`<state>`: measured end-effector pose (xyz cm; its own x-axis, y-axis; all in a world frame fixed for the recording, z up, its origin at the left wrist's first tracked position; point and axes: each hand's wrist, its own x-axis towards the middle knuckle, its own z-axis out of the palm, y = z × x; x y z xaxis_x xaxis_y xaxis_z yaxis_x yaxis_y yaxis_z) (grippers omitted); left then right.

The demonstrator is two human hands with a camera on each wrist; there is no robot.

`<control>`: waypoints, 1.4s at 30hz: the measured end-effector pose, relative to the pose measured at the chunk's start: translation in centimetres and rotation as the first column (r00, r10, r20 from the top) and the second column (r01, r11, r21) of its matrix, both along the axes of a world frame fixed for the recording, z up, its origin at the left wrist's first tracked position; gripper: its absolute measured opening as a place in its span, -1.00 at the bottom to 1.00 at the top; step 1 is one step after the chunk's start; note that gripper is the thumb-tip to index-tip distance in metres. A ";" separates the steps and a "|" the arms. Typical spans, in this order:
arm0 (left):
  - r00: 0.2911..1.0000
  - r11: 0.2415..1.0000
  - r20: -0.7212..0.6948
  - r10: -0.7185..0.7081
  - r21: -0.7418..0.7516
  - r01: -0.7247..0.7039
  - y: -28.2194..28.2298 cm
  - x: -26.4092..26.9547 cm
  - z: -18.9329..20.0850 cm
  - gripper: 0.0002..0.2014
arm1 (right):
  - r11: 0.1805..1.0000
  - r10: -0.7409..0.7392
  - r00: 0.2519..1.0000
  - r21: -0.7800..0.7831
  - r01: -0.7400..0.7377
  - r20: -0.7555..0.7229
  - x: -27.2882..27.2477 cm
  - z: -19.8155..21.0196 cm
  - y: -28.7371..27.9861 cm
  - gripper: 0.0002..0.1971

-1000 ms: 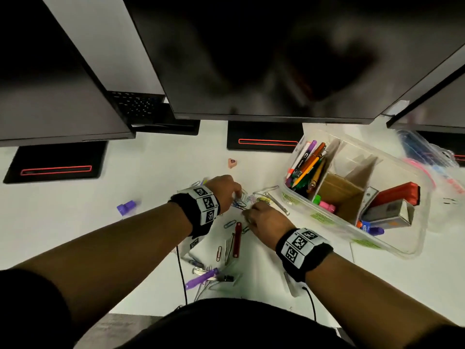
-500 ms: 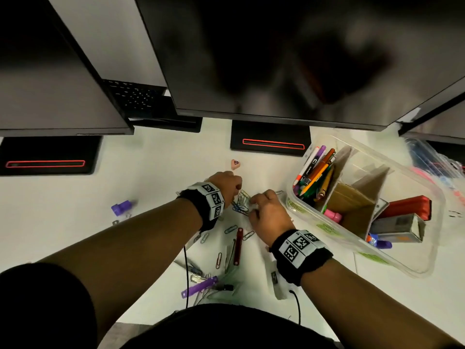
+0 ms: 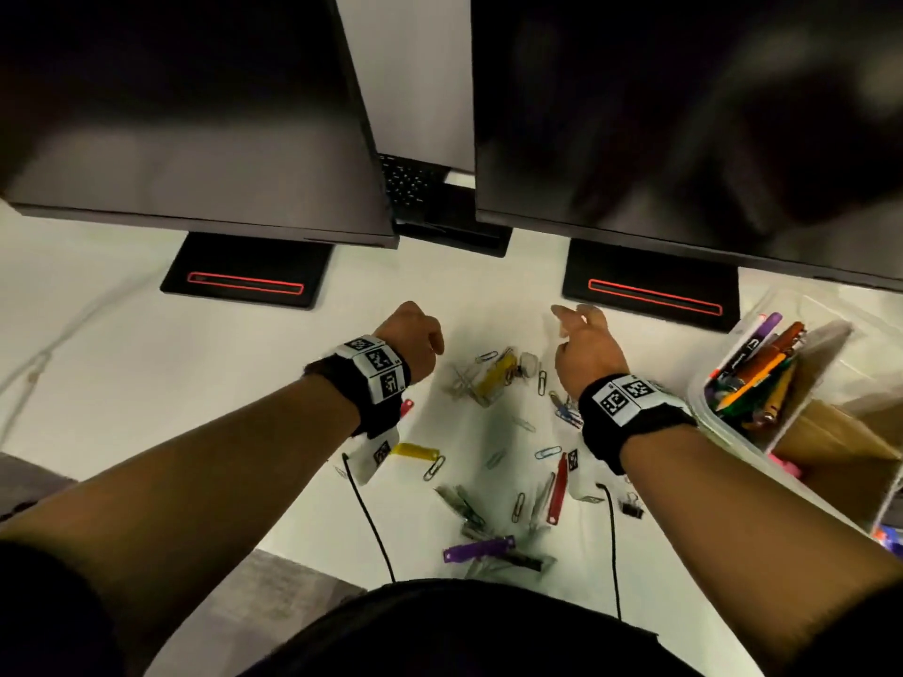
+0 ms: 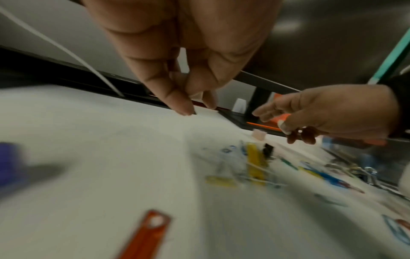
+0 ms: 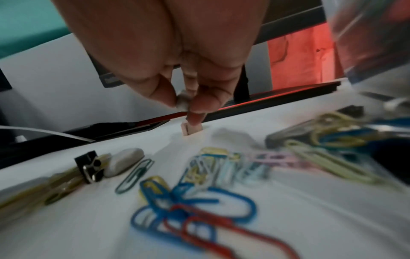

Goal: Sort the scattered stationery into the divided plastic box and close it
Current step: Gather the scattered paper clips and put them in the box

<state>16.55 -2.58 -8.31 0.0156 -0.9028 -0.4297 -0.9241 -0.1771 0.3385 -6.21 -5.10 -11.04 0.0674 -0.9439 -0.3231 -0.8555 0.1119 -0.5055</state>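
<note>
Pinching a small grey eraser (image 5: pixel 183 103), right hand (image 3: pixel 584 351) near the monitor base (image 3: pixel 650 290); left hand (image 3: pixel 410 342) curled, empty.

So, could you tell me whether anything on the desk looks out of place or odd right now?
Yes: paper clips, a red key tag, a purple key tag and a yellow one lie scattered on the white desk instead of in the plastic box. A small pink eraser sits apart, near the right hand.
</note>
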 end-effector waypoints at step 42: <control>0.753 0.893 -0.480 -0.450 -0.249 0.375 2.6 -27.6 10.0 -0.75 | 0.791 -0.439 0.893 -0.426 0.438 0.103 -17.9 9.6 13.2 -0.76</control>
